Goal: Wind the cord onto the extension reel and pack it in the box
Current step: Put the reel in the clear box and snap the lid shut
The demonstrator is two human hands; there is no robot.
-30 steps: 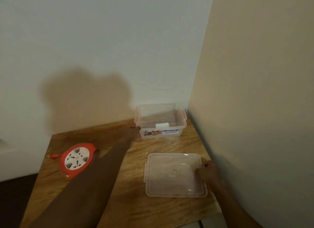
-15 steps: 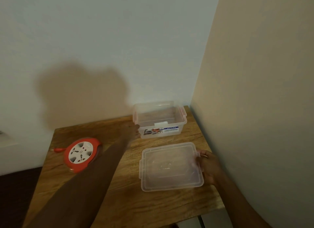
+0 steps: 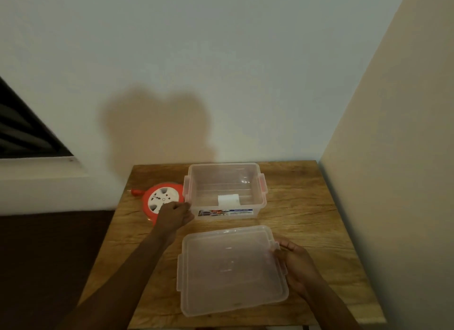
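The orange extension reel (image 3: 159, 197) with a white socket face lies flat on the wooden table (image 3: 307, 219), its cord wound in and an orange plug end (image 3: 135, 191) sticking out at its left. Touching its right side stands the clear plastic box (image 3: 262, 189), open and empty. My left hand (image 3: 174, 215) has its fingers curled on the box's front-left corner and covers part of the reel's lower right edge. The clear lid (image 3: 231, 268) lies flat in front of the box, and my right hand (image 3: 297, 265) grips its right edge.
A white wall runs behind the table and a beige wall (image 3: 393, 182) closes off its right side. A dark window (image 3: 22, 133) with a white sill sits at the left. The floor left of the table is dark.
The box now stands right beside the reel, where before there was a wide gap. My left hand stayed on the box's left corner. The lid, held by my right hand, shifted slightly.
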